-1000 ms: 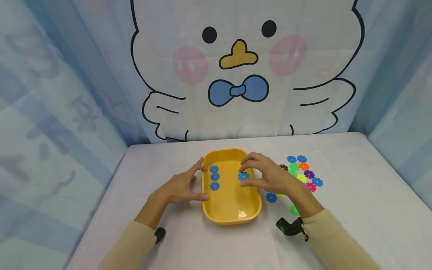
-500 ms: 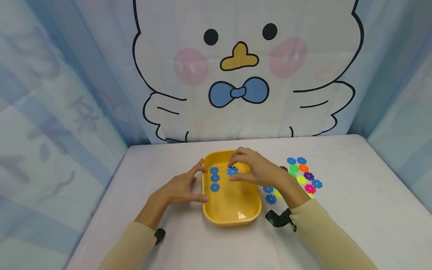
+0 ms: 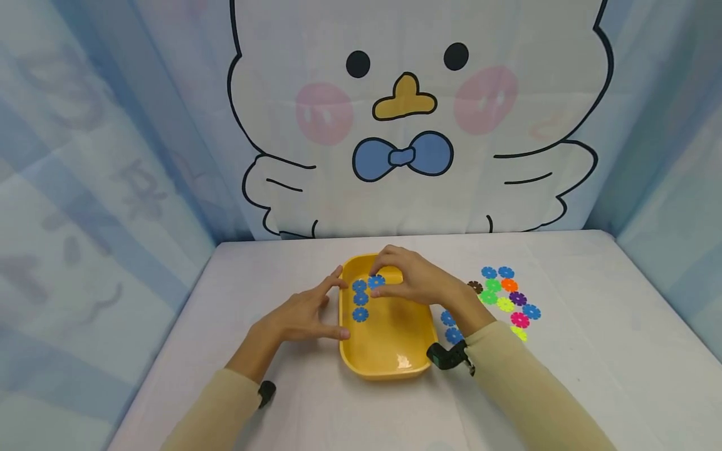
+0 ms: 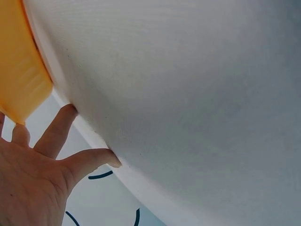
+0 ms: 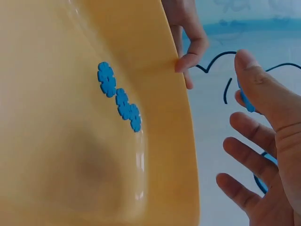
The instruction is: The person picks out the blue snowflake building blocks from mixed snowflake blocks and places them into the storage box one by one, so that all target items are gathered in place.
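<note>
In the head view, soft light fills the yellow plastic round-cornered tray, and a small white shine sits at its near end. A faint shadow lies left of it on the flat white cloth-covered table. The left wrist view is dimmer and greyer. In the right wrist view, a big fuzzy shadow darkens the tray's floor.

Yellow rounded-corner tray, open side up; blue flower-shaped disc, held above its far left area.
</note>
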`<state>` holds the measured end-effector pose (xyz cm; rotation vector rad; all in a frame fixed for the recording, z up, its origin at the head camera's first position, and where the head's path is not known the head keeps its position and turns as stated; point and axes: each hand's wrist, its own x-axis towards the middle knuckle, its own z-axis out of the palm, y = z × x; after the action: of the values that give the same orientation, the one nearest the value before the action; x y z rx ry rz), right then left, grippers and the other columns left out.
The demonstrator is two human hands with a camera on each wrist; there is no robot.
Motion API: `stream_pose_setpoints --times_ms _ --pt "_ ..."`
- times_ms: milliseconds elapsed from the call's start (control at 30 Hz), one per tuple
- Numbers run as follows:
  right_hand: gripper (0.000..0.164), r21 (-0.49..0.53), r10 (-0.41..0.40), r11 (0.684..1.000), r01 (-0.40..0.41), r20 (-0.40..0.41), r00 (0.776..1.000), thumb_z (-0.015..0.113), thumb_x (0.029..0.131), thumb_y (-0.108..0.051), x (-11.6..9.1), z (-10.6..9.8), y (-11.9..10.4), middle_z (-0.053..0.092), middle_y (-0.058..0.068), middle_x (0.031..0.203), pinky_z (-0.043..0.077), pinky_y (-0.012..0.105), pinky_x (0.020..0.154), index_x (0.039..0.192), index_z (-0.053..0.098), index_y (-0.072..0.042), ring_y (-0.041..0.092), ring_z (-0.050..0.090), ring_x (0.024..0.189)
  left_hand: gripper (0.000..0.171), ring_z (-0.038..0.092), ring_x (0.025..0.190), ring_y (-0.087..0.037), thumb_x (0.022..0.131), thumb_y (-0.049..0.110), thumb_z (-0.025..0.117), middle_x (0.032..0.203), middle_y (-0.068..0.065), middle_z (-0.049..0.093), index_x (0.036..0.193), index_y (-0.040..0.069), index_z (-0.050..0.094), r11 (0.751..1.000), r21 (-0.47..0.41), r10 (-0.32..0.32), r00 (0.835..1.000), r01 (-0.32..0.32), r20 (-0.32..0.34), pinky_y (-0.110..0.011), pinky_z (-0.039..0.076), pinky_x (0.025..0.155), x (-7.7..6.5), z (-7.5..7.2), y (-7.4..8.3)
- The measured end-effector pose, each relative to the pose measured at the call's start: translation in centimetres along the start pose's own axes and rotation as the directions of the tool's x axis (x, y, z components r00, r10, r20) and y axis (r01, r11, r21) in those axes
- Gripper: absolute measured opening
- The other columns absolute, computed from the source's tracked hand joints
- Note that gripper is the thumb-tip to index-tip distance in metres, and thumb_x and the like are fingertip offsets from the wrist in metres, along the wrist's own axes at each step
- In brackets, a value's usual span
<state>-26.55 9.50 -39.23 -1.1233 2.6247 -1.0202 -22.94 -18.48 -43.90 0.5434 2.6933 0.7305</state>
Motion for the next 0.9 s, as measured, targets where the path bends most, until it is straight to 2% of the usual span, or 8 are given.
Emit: stream_pose_setpoints --times_ms 200,367,500,600,733,900 --pt "0.031 0.043 0.006 0.999 -0.008 0.045 0.999 0.081 0.089 -0.034 1.1 0.9 0.2 0.063 0.0 0.122 0.048 0.052 0.11 0.114 0.071 -0.018 0.031 0.058 0.12 0.096 0.057 0.135 -0.032 0.073 0.07 0.08 0.172 0.016 0.013 0.152 0.045 0.031 1.0 -0.005 -0.03 1.0 0.03 0.005 -0.059 0.048 0.107 0.1 0.0 -0.1" --pt "0.031 0.057 -0.006 0.998 0.002 0.064 0.998 0.083 0.088 -0.029 1.4 1.7 0.7 0.066 -0.002 0.118 0.051 0.05 0.105 0.112 0.071 -0.016 0.028 0.06 0.118 0.099 0.055 0.137 -0.033 0.073 0.071 0.079 0.172 0.013 0.014 0.153 0.045 0.029 0.999 -0.024 -0.046 0.999 0.046 0.014 -0.061 0.046 0.109 -0.1 0.0 0.1" --pt "0.032 0.08 -0.014 0.997 0.004 0.122 0.992 0.083 0.088 -0.03 1.7 2.6 0.8 0.065 -0.003 0.117 0.051 0.05 0.104 0.112 0.071 -0.014 0.029 0.06 0.12 0.1 0.055 0.137 -0.032 0.072 0.071 0.08 0.171 0.009 0.02 0.153 0.044 0.027 0.998 -0.026 -0.053 0.999 0.054 0.012 -0.061 0.047 0.108 -0.4 0.0 0.1" --pt "0.029 0.096 -0.01 0.995 -0.006 0.159 0.987 0.083 0.088 -0.03 1.9 3.2 0.8 0.064 -0.003 0.116 0.05 0.05 0.107 0.109 0.072 -0.014 0.031 0.059 0.121 0.101 0.055 0.137 -0.033 0.073 0.071 0.08 0.172 0.009 0.018 0.154 0.043 0.027 0.999 -0.032 -0.037 0.999 0.037 0.011 -0.061 0.047 0.108 -0.5 0.0 0.0" --pt "0.028 0.094 0.001 0.995 -0.019 0.189 0.982 0.085 0.086 -0.029 2.0 3.7 0.9 0.063 -0.001 0.115 0.048 0.048 0.109 0.106 0.074 -0.013 0.03 0.059 0.117 0.1 0.055 0.137 -0.034 0.074 0.069 0.081 0.172 0.018 0.008 0.154 0.041 0.028 0.999 -0.047 -0.005 1.0 0.005 0.013 -0.059 0.047 0.109 -0.4 -0.1 -0.3" --pt "0.029 0.071 0.014 0.997 -0.031 0.226 0.974 0.086 0.085 -0.028 2.1 4.5 1.3 0.062 0.002 0.118 0.047 0.045 0.109 0.106 0.075 -0.011 0.026 0.057 0.115 0.099 0.054 0.138 -0.034 0.076 0.066 0.081 0.171 0.019 0.006 0.155 0.04 0.027 0.998 -0.064 0.006 1.0 -0.004 0.024 -0.059 0.046 0.11 -0.1 0.0 -0.2"
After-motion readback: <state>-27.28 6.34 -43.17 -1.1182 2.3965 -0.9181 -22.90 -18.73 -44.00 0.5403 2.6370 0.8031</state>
